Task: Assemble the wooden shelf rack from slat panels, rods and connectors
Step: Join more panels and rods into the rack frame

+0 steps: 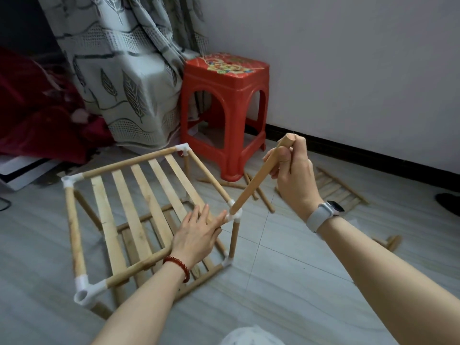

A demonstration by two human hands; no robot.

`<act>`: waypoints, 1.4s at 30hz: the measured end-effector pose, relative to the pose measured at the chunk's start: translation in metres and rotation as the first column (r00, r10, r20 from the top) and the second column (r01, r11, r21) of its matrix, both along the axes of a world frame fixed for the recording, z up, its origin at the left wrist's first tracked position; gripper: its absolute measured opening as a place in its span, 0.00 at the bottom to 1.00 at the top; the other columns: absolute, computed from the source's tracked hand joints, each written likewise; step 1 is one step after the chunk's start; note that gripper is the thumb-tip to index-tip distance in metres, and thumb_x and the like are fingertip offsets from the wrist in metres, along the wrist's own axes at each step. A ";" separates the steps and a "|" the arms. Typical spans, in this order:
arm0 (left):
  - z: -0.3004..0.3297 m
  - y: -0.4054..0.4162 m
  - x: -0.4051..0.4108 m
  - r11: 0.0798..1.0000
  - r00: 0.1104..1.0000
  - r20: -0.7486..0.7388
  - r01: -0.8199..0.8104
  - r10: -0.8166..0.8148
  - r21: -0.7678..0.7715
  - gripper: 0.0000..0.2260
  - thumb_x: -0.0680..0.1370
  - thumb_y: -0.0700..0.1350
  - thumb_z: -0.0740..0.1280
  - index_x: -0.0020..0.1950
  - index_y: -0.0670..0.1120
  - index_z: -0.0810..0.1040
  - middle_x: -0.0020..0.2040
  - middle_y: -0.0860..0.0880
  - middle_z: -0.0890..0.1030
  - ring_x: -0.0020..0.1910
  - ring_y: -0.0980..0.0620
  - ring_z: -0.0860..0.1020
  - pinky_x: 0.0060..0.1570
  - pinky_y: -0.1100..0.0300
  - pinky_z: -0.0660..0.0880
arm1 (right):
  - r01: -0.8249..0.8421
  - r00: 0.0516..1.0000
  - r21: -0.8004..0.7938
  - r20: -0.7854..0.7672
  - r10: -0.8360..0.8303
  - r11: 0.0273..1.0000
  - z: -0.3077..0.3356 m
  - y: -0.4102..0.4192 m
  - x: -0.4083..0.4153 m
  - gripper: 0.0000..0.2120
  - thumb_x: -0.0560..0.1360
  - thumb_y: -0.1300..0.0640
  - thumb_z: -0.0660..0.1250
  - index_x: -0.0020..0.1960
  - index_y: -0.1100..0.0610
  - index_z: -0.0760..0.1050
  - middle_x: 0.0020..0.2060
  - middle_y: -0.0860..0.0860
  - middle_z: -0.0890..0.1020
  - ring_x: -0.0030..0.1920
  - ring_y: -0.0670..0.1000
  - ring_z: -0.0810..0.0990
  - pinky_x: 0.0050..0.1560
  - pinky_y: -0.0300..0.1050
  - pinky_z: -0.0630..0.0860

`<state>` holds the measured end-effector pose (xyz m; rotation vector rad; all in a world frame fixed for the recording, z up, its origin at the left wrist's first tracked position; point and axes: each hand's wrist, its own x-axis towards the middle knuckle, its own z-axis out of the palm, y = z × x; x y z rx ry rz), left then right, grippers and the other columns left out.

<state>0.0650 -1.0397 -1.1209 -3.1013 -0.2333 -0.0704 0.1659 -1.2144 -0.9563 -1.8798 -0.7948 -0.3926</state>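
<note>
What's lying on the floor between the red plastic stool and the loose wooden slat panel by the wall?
In the head view, loose wooden rods lie on the grey tile floor between the red plastic stool and the slat panel.

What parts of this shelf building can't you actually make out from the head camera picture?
- Whether the rod in the right hand is seated in the white connector: its tip hides the socket.
- The rack's near left leg: hidden below by the left forearm.
- The slat panel by the wall: partly behind the right hand.
- The dark object at the right: cut off by the frame edge.
- The red cloth: blurred.
</note>
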 end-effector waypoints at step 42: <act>0.002 0.019 0.007 0.997 0.998 0.019 0.062 -0.061 -0.047 0.20 0.82 0.56 0.51 0.74 0.58 0.57 0.76 0.45 0.59 0.75 0.42 0.55 0.72 0.49 0.55 | -0.183 0.947 0.002 -0.270 0.177 0.983 -0.024 0.052 0.006 0.05 0.80 0.63 0.56 0.52 0.56 0.68 0.38 0.53 0.79 0.42 0.53 0.79 0.43 0.39 0.77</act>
